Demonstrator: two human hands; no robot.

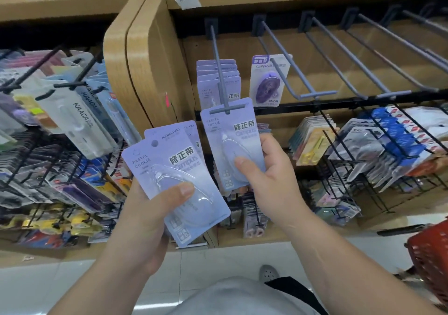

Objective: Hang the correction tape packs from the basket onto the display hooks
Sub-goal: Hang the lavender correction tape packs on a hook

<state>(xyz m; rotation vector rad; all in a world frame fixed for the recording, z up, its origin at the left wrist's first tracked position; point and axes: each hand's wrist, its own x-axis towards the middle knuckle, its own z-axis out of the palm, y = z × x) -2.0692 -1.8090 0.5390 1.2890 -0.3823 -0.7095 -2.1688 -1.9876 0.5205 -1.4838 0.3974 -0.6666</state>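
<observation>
Centre frame: right hand [264, 169] grips one pack [230, 130] at the hook [219, 72]; left hand [155, 205] clasps a spare stack [174, 169]. Several packs [218, 77] hang; more remain.

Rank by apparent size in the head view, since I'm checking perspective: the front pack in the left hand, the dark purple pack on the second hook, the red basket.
1. Front pack: largest, nearest the camera.
2. Red basket: cut off by the frame, so unsure.
3. Dark purple pack: smallest, farther away.
</observation>
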